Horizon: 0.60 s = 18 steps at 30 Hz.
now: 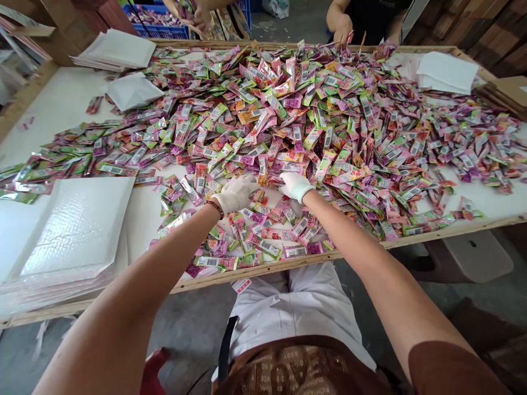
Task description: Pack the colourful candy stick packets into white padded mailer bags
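Where left hand (236,193) and right hand (295,186) face each other, orange-ended sachet (262,169) lies between, nearer left, long axis fore-and-aft; whether either hand grasps anything: cannot tell.

Numbers Running from One to Past Counting

One gloved left hand (235,193) and one gloved right hand (294,186), two in all, are resting mid-frame. One beaded bracelet (216,207) is circling the left wrist. Printed packets (288,101) are covering much of the one table (53,109), overlapping in numbers too great to count. White mailers (78,225) are lying in four groups: one at lower left, one at upper left, one just below that, one at upper right; those in the stacks are overlapping too closely for counting. Two other people (373,19) are appearing along the top edge. At least one blue crate (164,33) is showing at upper left, one stool (480,255) at right.
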Tool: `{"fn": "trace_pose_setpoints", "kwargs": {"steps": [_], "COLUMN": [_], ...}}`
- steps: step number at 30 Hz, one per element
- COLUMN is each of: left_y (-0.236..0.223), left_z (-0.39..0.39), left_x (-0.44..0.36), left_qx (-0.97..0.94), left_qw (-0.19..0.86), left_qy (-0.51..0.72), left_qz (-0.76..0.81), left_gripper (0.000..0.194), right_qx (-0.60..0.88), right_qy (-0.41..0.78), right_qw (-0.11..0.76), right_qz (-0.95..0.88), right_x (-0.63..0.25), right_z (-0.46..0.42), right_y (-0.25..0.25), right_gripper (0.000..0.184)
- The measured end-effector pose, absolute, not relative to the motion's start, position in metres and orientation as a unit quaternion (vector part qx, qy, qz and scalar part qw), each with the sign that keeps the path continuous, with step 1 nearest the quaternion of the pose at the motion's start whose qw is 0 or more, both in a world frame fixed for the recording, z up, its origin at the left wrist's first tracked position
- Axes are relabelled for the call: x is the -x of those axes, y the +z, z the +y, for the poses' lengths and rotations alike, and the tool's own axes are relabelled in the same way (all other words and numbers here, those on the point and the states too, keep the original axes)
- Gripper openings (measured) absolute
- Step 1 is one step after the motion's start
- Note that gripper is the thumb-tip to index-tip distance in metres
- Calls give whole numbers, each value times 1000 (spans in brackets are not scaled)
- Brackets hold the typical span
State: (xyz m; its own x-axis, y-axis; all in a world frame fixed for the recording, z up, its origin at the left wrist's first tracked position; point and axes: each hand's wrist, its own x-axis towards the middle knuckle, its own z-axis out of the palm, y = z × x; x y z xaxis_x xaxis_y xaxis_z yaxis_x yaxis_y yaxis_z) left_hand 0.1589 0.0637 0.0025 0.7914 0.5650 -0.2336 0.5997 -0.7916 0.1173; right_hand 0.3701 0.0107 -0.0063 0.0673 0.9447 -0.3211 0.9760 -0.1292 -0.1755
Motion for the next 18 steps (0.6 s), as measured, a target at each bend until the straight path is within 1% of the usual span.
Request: {"fn": "trace_pose_setpoints", "kwargs": {"steps": [4,6,7,9,11,12,14,15,17,18], "left_y": [14,21,23,21,13,7,-4,-7,-7,-4], "left_z": [64,58,54,44,35,32,28,27,27,27], "left_x": [-139,-132,-131,-130,-132,-134,-136,-135,-132,-129], "left_qx": [-925,-926,-929,-935,-938,-940,-945,-948,-956,-958], "left_qw": [121,139,146,148,131,117,97,89,78,81], "left_qy": [-10,-12,-23,-67,-117,-134,-147,-139,-109,-87], "left_qz": [361,352,338,316,299,291,277,272,263,260], "left_gripper": [48,50,51,51,47,46,43,41,36,33], "right_qx": [-746,-757,-757,-751,-753,-758,-767,-768,-764,-757], "right_qy": [-177,-214,-239,-286,-309,-309,-297,-291,-290,-297], "right_qw": [-106,-161,-176,-170,-121,-86,-30,-18,-19,-35], "right_qz": [634,596,582,570,569,568,569,570,576,581], "right_x": [-375,-375,-375,-373,-370,-368,-364,-363,-362,-364], "right_z": [-9,-24,-32,-48,-61,-66,-72,-75,-78,-80], "right_y": [17,25,26,20,9,2,-10,-14,-17,-15], "right_gripper": [25,30,33,39,44,44,34,28,20,18]}}
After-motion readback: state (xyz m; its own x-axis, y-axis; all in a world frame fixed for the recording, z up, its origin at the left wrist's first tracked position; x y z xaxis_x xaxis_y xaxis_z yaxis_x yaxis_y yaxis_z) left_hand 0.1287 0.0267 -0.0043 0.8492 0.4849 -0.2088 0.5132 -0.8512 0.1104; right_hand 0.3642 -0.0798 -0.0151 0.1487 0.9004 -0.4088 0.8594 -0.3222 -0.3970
